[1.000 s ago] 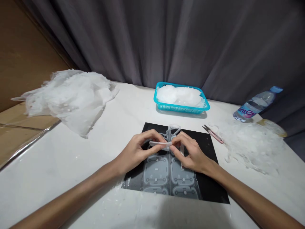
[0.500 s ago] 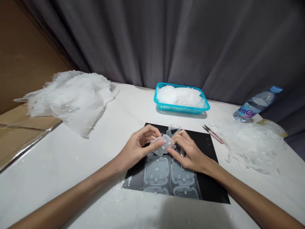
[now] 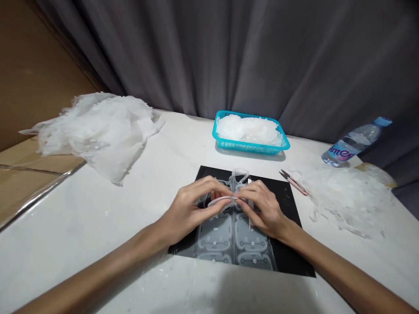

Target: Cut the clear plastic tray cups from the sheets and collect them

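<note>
Between my two hands, just above a black mat, is a thin translucent silicone piece (image 3: 218, 200), seen nearly edge-on. My left hand (image 3: 193, 205) pinches it between thumb and fingers. The fingertips of my right hand (image 3: 263, 207) close on its right end, close against the left fingertips. Below lies a translucent moulded sheet (image 3: 215, 233) with several rounded shapes, on the black mat (image 3: 288, 248). A slim white tool (image 3: 250, 213) lies partly behind my right hand. Loose trimmed strips (image 3: 240, 175) curl at the sheet's far end.
Thread snips (image 3: 293, 182) with pink handles lie right of the mat, beside a heap of clear scraps (image 3: 350, 198). A water bottle (image 3: 355, 144) leans behind them. A blue basket (image 3: 252, 147) holds white pieces. Translucent sheets (image 3: 104, 131) are piled at left.
The silicone piece has turned from showing its flat face to nearly edge-on. My fingertips have come together at its right end, uncovering more of the sheet and white tool.
</note>
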The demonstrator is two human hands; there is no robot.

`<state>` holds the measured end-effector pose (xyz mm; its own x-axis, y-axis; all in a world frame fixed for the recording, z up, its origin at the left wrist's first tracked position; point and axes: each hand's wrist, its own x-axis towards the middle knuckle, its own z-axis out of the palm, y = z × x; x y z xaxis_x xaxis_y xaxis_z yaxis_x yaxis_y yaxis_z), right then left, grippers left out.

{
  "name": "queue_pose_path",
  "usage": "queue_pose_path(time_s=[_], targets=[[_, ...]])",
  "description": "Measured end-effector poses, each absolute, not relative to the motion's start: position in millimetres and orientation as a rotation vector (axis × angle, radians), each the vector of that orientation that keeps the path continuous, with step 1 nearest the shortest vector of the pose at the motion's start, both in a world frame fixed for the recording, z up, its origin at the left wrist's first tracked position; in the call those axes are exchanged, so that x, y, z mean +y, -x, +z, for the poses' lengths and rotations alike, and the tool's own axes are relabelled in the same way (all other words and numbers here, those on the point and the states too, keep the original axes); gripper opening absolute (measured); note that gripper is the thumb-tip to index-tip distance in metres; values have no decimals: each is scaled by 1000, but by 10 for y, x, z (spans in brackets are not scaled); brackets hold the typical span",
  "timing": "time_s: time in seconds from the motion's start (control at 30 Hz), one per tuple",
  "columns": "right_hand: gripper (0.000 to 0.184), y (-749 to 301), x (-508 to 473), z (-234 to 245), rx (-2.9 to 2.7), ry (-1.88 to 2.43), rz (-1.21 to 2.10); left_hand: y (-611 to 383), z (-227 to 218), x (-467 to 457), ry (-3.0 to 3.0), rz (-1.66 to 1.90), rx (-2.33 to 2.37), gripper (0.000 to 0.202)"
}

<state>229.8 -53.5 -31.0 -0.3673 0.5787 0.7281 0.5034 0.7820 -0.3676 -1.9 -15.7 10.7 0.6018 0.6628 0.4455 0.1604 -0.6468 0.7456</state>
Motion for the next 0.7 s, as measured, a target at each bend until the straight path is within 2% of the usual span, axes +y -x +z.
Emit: queue_pose_path(time_s=[0.37, 0.7], targets=[[23, -2300, -579, -333, -2003, 792, 60, 21, 98, -201, -2242, 1050, 537, 18], [19, -2285, -562, -314, -2059, 823, 69, 32, 121, -228, -2234, 1052, 492, 16]])
